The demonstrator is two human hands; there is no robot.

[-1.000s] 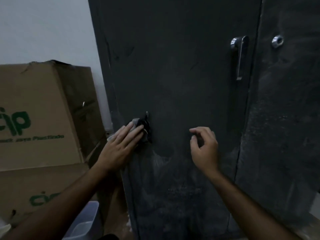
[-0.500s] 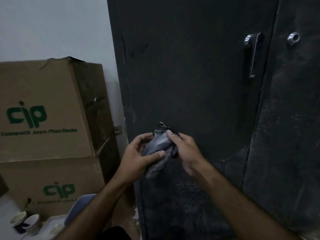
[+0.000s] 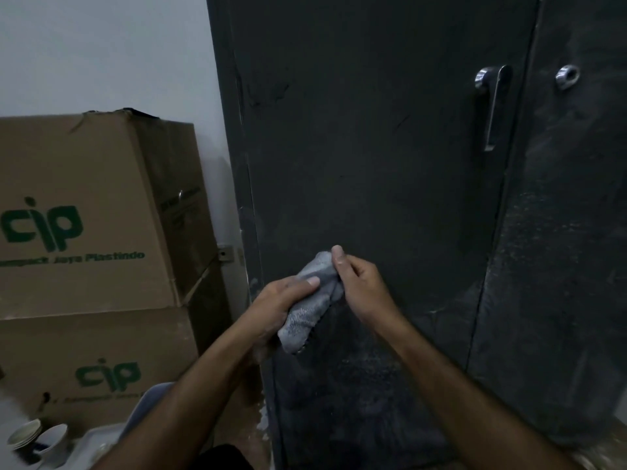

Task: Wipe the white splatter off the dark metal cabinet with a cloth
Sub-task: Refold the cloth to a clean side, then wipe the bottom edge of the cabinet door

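Cloth (image 3: 310, 301) off the cabinet (image 3: 373, 164) now, both hands bunching it just in front — left hand (image 3: 276, 305) fingers curled round it, right hand (image 3: 356, 286) pinching the top — prob refolding, w/ white splatter (image 3: 356, 374) still low on the door.

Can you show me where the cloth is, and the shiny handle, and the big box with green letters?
cloth (image 3: 310, 308): head view, on the grey middle fold between the two hands.
handle (image 3: 493, 106): head view, on the long silver bar.
box (image 3: 84, 212): head view, on the brown front face, upper box.
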